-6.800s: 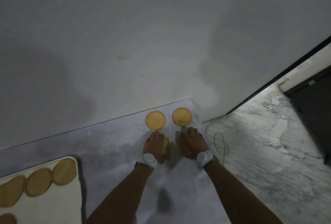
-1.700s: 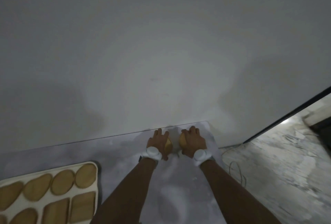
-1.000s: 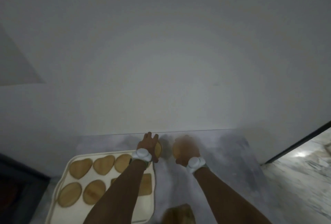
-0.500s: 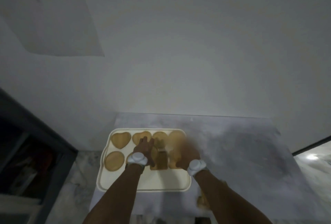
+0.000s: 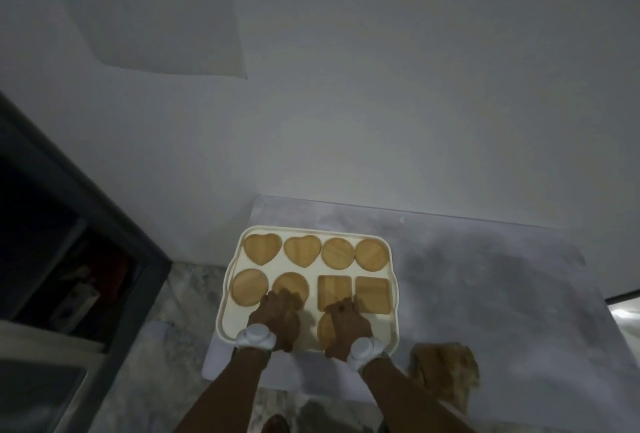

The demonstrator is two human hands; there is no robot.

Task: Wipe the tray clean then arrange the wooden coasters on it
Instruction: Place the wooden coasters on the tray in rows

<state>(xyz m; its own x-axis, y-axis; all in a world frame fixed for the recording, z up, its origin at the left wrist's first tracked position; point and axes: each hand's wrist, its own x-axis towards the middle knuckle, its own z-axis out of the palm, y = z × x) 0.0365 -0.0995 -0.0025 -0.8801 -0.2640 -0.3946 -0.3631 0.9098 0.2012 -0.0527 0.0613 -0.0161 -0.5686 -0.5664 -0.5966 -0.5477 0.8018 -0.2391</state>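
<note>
The cream tray (image 5: 393, 297) on the grey table (image 5: 485, 276) holds eight wooden coasters (image 5: 338, 252) in two rows (hearts, rounds, squares). In the near row, the right hand (image 5: 346, 325) curls over a ninth round coaster (image 5: 325, 332). The left hand (image 5: 277, 318) hovers beside it, and I can't tell its grip.

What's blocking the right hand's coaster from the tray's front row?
Nothing visible. The right hand holds the round coaster over bare tray floor in the front row; the square coasters lie beyond its fingertips, clear of that spot.
</note>
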